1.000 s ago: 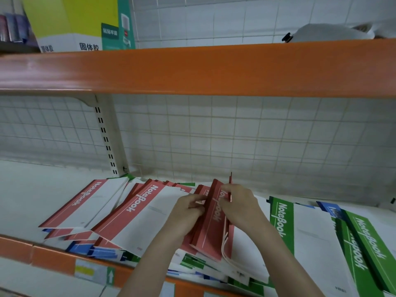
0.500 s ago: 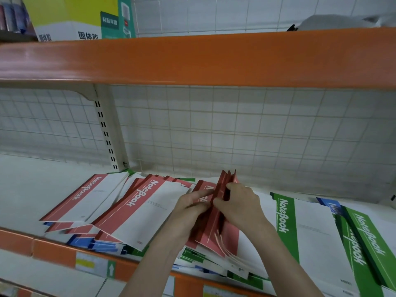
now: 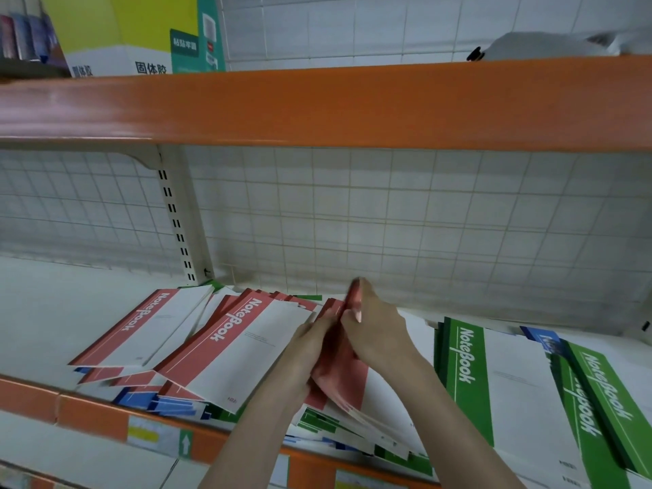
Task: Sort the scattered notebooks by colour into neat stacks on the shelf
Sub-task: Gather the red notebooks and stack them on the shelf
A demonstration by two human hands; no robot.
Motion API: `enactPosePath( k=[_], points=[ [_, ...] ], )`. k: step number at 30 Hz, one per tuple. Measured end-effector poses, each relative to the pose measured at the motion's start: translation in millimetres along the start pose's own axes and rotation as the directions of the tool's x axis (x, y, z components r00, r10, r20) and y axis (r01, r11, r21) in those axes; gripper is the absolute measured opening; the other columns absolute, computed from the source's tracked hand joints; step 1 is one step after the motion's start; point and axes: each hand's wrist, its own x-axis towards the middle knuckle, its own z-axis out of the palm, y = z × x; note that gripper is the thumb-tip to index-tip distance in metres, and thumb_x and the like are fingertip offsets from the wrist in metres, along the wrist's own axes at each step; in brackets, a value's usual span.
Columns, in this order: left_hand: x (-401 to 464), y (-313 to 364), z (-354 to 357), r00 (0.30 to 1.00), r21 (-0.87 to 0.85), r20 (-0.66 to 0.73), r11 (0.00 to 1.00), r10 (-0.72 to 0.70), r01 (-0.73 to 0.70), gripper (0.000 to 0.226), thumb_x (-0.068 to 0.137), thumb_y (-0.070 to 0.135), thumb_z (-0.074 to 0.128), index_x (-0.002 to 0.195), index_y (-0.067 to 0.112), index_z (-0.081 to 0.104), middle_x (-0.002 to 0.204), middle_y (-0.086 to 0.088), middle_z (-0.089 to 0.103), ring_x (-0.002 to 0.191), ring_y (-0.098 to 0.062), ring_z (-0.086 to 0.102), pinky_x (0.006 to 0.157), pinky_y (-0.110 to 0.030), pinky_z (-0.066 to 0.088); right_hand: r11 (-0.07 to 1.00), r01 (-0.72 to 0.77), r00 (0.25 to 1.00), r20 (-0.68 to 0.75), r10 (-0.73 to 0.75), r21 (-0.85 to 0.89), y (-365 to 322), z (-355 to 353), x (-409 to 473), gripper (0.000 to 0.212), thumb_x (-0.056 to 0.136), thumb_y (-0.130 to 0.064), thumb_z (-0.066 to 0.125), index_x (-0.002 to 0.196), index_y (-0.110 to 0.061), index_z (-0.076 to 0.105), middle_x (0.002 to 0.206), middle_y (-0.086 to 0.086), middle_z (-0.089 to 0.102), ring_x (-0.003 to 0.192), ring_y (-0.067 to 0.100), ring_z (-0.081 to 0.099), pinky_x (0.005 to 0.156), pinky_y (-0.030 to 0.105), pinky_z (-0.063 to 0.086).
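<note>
Shelf (image 3: 46, 312) carries scattered notebooks. Red bundle (image 3: 340, 368) sits mid-pile, pinched between both hands: left hand (image 3: 310, 342) under, right hand (image 3: 379, 333) on top. Green notebooks (image 3: 469, 375) right of grip. Square edges before lifting.

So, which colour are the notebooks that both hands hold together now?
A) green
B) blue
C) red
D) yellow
C: the left hand and the right hand press a bundle of red notebooks between them, while the green notebooks lie flat on the shelf to the right, untouched.
</note>
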Motion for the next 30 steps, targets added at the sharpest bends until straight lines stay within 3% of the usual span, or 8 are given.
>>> enactPosePath(
  k=[4, 8, 10, 14, 17, 19, 25, 30],
  points=[
    [-2.1, -3.0, -6.9, 0.995, 0.086, 0.101, 0.996, 0.007, -0.016, 0.044, 0.079, 0.053, 0.066, 0.111, 0.024, 0.069, 0.104, -0.004, 0.073, 0.097, -0.025, 0.069, 0.091, -0.041, 0.052, 0.998, -0.018, 0.999, 0.035, 0.02, -0.054, 8.5, 6.2, 1.5, 0.037, 0.092, -0.01, 0.037, 0.13, -0.013, 0.04, 0.08, 0.001, 0.053, 0.083, 0.028, 0.058, 0.069, 0.032, 0.044],
    [-2.9, -3.7, -5.3, 0.995, 0.218, 0.08, 0.973, 0.066, -0.082, 0.024, 0.085, 0.01, 0.064, 0.107, 0.017, 0.069, 0.087, -0.003, 0.075, 0.078, -0.022, 0.072, 0.066, -0.029, 0.055, 0.988, -0.092, 0.995, 0.046, 0.087, 0.128, 21.8, -4.1, 0.3, 0.039, 0.09, -0.004, 0.038, 0.127, -0.016, 0.046, 0.091, 0.006, 0.061, 0.079, 0.025, 0.061, 0.067, 0.036, 0.051],
    [-4.0, -2.3, -6.6, 0.994, 0.138, 0.032, 0.984, 0.106, -0.109, 0.025, 0.086, 0.005, 0.062, 0.107, 0.017, 0.069, 0.086, -0.002, 0.075, 0.075, -0.021, 0.073, 0.061, -0.026, 0.054, 0.971, -0.114, 0.99, -0.062, 0.13, 0.21, 32.8, -15.4, -0.9, 0.036, 0.092, -0.009, 0.045, 0.128, -0.016, 0.048, 0.116, 0.012, 0.062, 0.081, 0.02, 0.062, 0.071, 0.034, 0.052],
    [-3.7, 5.1, -14.5, 0.962, -0.116, -0.027, 0.955, 0.271, -0.273, 0.035, 0.081, 0.013, 0.064, 0.115, 0.02, 0.064, 0.1, -0.002, 0.074, 0.087, -0.024, 0.072, 0.064, -0.032, 0.057, 0.978, -0.175, 0.958, -0.209, 0.196, 0.115, 54.9, -37.0, 0.1, 0.072, 0.093, -0.036, 0.054, 0.148, -0.007, 0.018, 0.143, 0.012, 0.042, 0.12, 0.03, 0.051, 0.091, 0.034, 0.043],
    [-1.7, 10.7, -16.8, 0.903, -0.119, -0.039, 0.895, 0.428, -0.429, 0.044, 0.077, 0.019, 0.067, 0.121, 0.022, 0.058, 0.11, -0.001, 0.071, 0.098, -0.022, 0.069, 0.071, -0.031, 0.058, 0.872, -0.133, 0.979, -0.077, 0.19, 0.471, 48.2, -44.4, -2.0, 0.02, 0.09, -0.037, 0.058, 0.098, -0.018, 0.059, 0.087, 0.0, 0.054, 0.081, 0.02, 0.052, 0.071, 0.03, 0.041],
    [-0.1, 13.3, -16.0, 0.861, -0.068, -0.028, 0.859, 0.508, -0.508, 0.045, 0.08, 0.014, 0.065, 0.124, 0.02, 0.053, 0.115, -0.002, 0.068, 0.105, -0.021, 0.066, 0.078, -0.031, 0.056, 0.692, -0.103, 0.979, -0.05, 0.197, 0.715, 42.0, -41.5, -0.4, 0.027, 0.091, -0.024, 0.059, 0.065, -0.025, 0.056, 0.074, 0.006, 0.044, 0.074, 0.02, 0.046, 0.069, 0.033, 0.036],
    [1.2, 18.8, -7.4, 0.799, 0.025, -0.137, 0.808, 0.586, -0.589, 0.032, 0.082, 0.022, 0.065, 0.113, 0.022, 0.058, 0.097, 0.006, 0.071, 0.092, -0.015, 0.068, 0.072, -0.023, 0.055, 0.63, 0.06, 0.984, -0.151, 0.092, 0.774, 30.5, -28.5, -6.4, 0.009, 0.095, -0.022, 0.052, 0.095, -0.016, 0.059, 0.097, 0.019, 0.055, 0.084, 0.024, 0.051, 0.078, 0.03, 0.041],
    [-0.5, 12.4, 2.1, 0.8, 0.01, -0.251, 0.827, 0.546, -0.562, 0.047, 0.065, 0.042, 0.071, 0.106, 0.023, 0.062, 0.085, 0.011, 0.071, 0.081, -0.008, 0.069, 0.063, -0.016, 0.053, 0.672, 0.16, 0.972, -0.235, 0.022, 0.723, 30.5, -12.0, -11.6, 0.021, 0.096, -0.027, 0.049, 0.079, -0.014, 0.044, 0.058, -0.015, 0.04, 0.058, -0.003, 0.039, 0.059, 0.009, 0.038]
  ],
)
